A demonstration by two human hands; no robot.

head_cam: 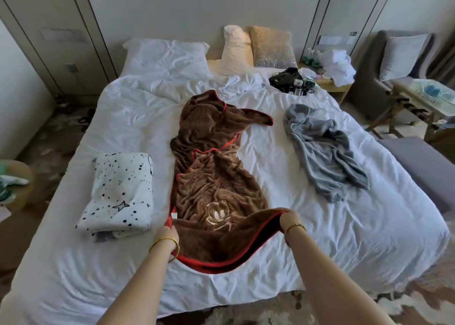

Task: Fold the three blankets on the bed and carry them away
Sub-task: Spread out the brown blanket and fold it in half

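A brown blanket [214, 167] with red trim lies crumpled lengthwise down the middle of the white bed [344, 226]. My left hand [168, 231] grips its near left edge at the red trim. My right hand [290, 220] grips the near right edge, lifted a little off the sheet. A white blanket with black dots and stars [120, 191] lies folded on the bed's left side. A grey blanket [322, 149] lies rumpled on the right side.
Pillows [167, 56] lean at the headboard. A black tangle of cables and devices [293, 80] sits at the bed's far right. A bedside table [332, 78], an armchair [403, 61] and a bench [423, 167] stand right of the bed. A basket [14, 184] stands on the left.
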